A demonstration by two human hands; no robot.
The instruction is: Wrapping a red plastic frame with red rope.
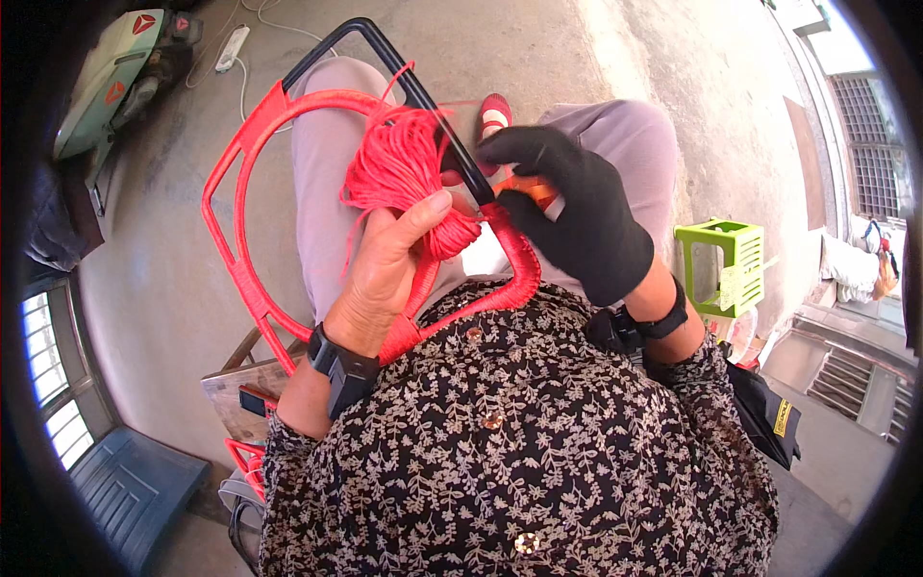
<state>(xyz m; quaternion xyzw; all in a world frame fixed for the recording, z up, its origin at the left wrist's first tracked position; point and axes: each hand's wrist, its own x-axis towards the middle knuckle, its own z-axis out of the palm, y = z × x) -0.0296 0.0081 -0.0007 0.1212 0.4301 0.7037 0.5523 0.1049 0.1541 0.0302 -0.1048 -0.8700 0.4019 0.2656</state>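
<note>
Floor: grey concrete (538,58), with a green plastic stand (707,234) to the person's right.
Legs: pale trousers (644,144), knees apart, the person apparently seated.
Frame: a looped frame (252,290) lying across the lap, mostly wrapped in red, with a bare black bar (423,103) at its far end.
Cord: a thick red bundle (399,159) just left of the bar, above the lap.
Right hand: black-gloved (586,207), fingers curved at the bar's near end; whether they grip it I cannot tell.
Left hand: bare (385,255), clasping the bundle between thumb and fingers.
Orange piece: small (531,189), between gloved thumb and fingers, kind unclear.
Wrapping edge: red turns meet bare black beside the glove; the step seems to be winding cord here, and the next move likely calls for passing the bundle round, keeping turns tight.
</note>
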